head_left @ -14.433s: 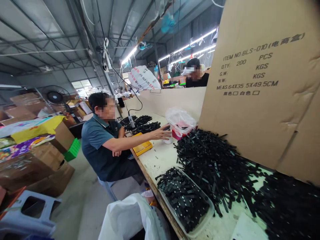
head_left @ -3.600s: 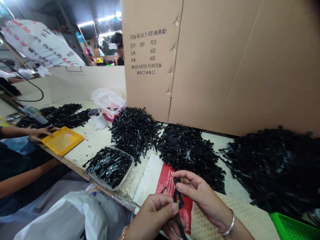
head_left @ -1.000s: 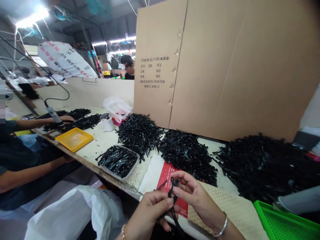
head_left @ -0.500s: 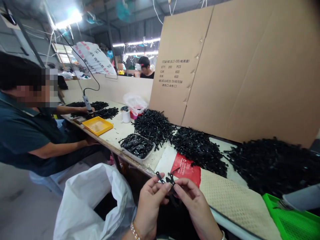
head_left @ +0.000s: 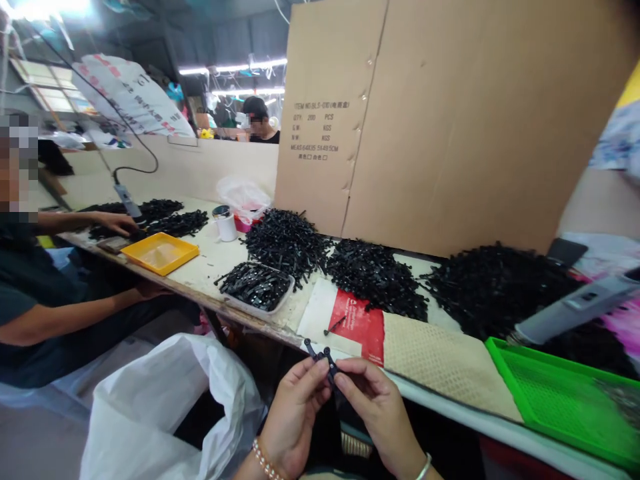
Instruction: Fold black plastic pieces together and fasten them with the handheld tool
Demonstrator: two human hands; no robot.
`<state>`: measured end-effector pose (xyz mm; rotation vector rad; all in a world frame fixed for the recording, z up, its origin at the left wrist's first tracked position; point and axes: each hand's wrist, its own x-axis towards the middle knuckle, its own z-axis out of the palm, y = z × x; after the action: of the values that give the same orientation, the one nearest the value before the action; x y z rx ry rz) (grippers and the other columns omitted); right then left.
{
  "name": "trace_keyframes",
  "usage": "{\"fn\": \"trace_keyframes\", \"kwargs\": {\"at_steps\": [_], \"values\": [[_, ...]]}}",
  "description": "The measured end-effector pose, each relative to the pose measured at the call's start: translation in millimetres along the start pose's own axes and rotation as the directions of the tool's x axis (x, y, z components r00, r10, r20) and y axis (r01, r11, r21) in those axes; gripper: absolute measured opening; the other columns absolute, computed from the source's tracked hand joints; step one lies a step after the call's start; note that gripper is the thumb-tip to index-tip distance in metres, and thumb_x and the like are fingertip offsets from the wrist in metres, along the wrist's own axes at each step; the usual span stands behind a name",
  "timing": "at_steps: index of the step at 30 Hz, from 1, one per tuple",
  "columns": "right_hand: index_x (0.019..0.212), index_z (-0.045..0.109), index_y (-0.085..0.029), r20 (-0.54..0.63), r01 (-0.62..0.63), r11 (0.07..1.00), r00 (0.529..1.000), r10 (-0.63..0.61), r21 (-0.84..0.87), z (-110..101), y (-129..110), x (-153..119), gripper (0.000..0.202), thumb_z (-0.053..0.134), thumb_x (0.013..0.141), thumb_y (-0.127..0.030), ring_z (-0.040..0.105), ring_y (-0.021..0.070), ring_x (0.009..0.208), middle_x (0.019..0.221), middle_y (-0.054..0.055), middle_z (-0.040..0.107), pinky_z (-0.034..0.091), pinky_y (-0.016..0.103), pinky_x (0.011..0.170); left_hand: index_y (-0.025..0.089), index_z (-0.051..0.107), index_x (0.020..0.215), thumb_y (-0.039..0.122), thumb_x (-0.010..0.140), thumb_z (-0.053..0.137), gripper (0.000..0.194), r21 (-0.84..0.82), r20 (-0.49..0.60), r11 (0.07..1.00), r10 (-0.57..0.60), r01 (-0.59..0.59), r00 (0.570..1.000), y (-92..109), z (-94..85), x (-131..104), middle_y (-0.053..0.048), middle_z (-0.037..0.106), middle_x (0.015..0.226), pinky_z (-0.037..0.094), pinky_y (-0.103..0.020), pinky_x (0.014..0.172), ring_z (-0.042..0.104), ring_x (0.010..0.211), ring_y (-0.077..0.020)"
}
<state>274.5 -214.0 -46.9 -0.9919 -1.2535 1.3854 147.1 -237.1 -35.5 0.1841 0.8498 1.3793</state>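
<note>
Both hands are raised together at the lower centre of the view, the left hand (head_left: 295, 413) with a beaded bracelet at the wrist and the right hand (head_left: 377, 410) with a metal bangle, fingers (head_left: 320, 373) pinched, fingertips nearly meeting.

Both hands (head_left: 333, 407) pinch black plastic pieces (head_left: 323, 355).

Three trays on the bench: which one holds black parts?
The clear plastic tray near the front table edge, heaped with black strips. The yellow tray by the co-worker holds none; the green tray at right looks nearly bare.
</note>
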Motion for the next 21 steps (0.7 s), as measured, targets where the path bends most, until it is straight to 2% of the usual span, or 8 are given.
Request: {"fn": "trace_keyframes", "kwargs": {"at_steps": [4, 8, 10, 12, 14, 16, 18, 21], "values": [[0.086, 0.068, -0.021, -0.076, 0.069, 0.996, 0.994, -0.073, -0.047, -4, 7, -2, 0.024, 0.075, 0.075, -0.041, 0.063, 0.0215, 0.086, 0.089, 0.005, 0.068, 0.053, 0.033, 0.081, 0.015, 0.071, 0.081, 0.027, 0.061, 0.085, 0.028, 0.095, 0.061, 0.994, 0.044, -0.049, 0.997, -6, -0.4, 3, -0.003, 0.068, 0.085, 0.050, -0.021, 0.072, 0.061, 0.078, -0.0122], [0.090, 0.068, -0.022, -0.070, 0.173, 0.962, 0.979, -0.192, -0.210, -12, 12, -5, 0.018, 0.066, 0.084, -0.038, 0.061, 0.0213, 0.090, 0.093, 0.006, 0.064, 0.051, 0.033, 0.084, 0.015, 0.068, 0.073, 0.027, 0.063, 0.084, 0.023, 0.176, 0.095, 0.982, 0.057, -0.073, 0.994, -13, 3.2, 9, 0.000, 0.066, 0.073, 0.050, -0.021, 0.071, 0.060, 0.071, -0.0108], [0.096, 0.069, -0.023, -0.054, 0.215, 0.912, 0.967, -0.249, -0.349, -15, 12, -8, 0.017, 0.062, 0.087, -0.036, 0.057, 0.0225, 0.100, 0.103, 0.007, 0.060, 0.048, 0.035, 0.091, 0.013, 0.067, 0.074, 0.028, 0.062, 0.083, 0.025, 0.194, 0.100, 0.979, 0.039, -0.058, 0.994, -15, 5.9, 15, -0.002, 0.067, 0.075, 0.050, -0.021, 0.070, 0.061, 0.072, -0.0117], [0.106, 0.067, -0.027, -0.036, 0.240, 0.839, 0.955, -0.295, -0.488, -18, 11, -13, 0.021, 0.060, 0.087, -0.034, 0.050, 0.0242, 0.112, 0.121, 0.008, 0.050, 0.041, 0.039, 0.100, 0.012, 0.067, 0.077, 0.027, 0.061, 0.084, 0.028, 0.204, 0.086, 0.978, 0.023, -0.040, 0.996, -12, 8.3, 22, -0.003, 0.068, 0.078, 0.051, -0.022, 0.068, 0.062, 0.073, -0.0130], [0.123, 0.058, -0.031, -0.029, 0.231, 0.793, 0.954, -0.299, -0.564, -23, 14, -20, 0.037, 0.060, 0.087, -0.033, 0.043, 0.0253, 0.122, 0.137, 0.006, 0.034, 0.036, 0.041, 0.106, 0.013, 0.066, 0.077, 0.025, 0.060, 0.084, 0.028, 0.200, 0.043, 0.979, 0.037, -0.045, 0.998, -3, 9.9, 33, -0.002, 0.068, 0.079, 0.052, -0.022, 0.064, 0.062, 0.071, -0.0132], [0.136, 0.044, -0.035, -0.016, 0.191, 0.797, 0.970, -0.244, -0.573, -34, 22, -27, 0.050, 0.058, 0.088, -0.033, 0.040, 0.0253, 0.125, 0.144, 0.005, 0.023, 0.037, 0.042, 0.105, 0.015, 0.064, 0.075, 0.020, 0.062, 0.083, 0.024, 0.184, -0.006, 0.980, 0.075, -0.072, 0.997, 12, 10.6, 47, 0.000, 0.068, 0.076, 0.052, -0.022, 0.061, 0.062, 0.067, -0.0119], [0.139, 0.040, -0.034, 0.013, 0.140, 0.814, 0.987, -0.161, -0.564, -51, 36, -32, 0.053, 0.056, 0.088, -0.032, 0.042, 0.0248, 0.123, 0.144, 0.006, 0.023, 0.042, 0.042, 0.102, 0.015, 0.062, 0.073, 0.015, 0.066, 0.079, 0.018, 0.186, -0.031, 0.978, 0.105, -0.097, 0.994, 30, 10.0, 61, 0.001, 0.067, 0.073, 0.052, -0.022, 0.060, 0.061, 0.064, -0.0103], [0.134, 0.047, -0.031, 0.063, 0.128, 0.831, 0.992, -0.111, -0.541, -79, 57, -30, 0.045, 0.053, 0.089, -0.031, 0.051, 0.0222, 0.113, 0.137, 0.008, 0.035, 0.046, 0.040, 0.096, 0.015, 0.063, 0.075, 0.010, 0.071, 0.074, 0.013, 0.270, -0.029, 0.961, 0.068, -0.057, 0.997, 50, 7.0, 75, 0.000, 0.069, 0.074, 0.052, -0.020, 0.058, 0.062, 0.060, -0.0095]]}}
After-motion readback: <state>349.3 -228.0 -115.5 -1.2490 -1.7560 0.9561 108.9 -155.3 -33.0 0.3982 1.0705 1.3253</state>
